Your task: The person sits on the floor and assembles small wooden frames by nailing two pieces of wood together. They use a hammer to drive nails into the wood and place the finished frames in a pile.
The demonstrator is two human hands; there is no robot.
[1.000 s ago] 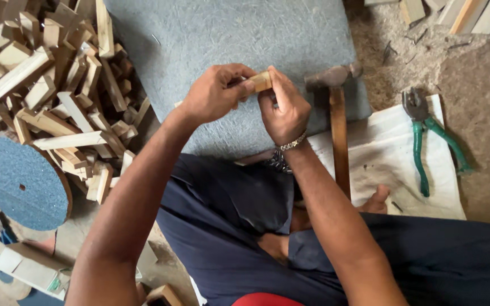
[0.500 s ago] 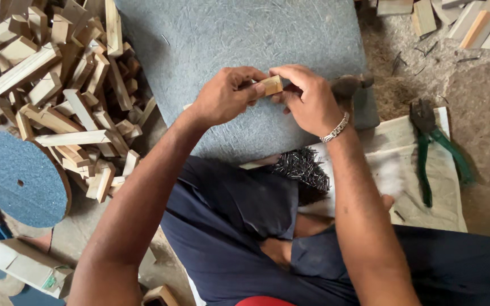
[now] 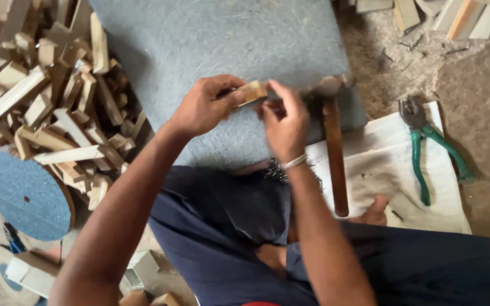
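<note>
Many short offcuts of pale wood (image 3: 58, 107) are heaped in the upper left of the frame, within reach of the seated person. Below them, at the left edge, a round blue abrasive disc (image 3: 26, 195) is lying flat on the floor.

At the centre, a small wooden block (image 3: 252, 92) is held up over a grey slab (image 3: 222, 45) that is set in front of the knees, apparently as a work surface. The block is pinched at its left end by the thumb and fingers of the left hand (image 3: 202, 107). Its right end is met by the right hand (image 3: 284, 122), whose fingertips are closed on or against it; whether something small is also gripped there cannot be told. A thin bangle is worn on that wrist.

Just right of the hands, a hammer (image 3: 333, 147) is laid with its head on the slab and its wooden handle pointing toward the person, so it seems kept ready to pick up. Further right, green-handled pliers (image 3: 423, 147) are resting on a white cloth (image 3: 381, 170) spread over the dusty floor, which seems to serve as a clean place for tools.
</note>
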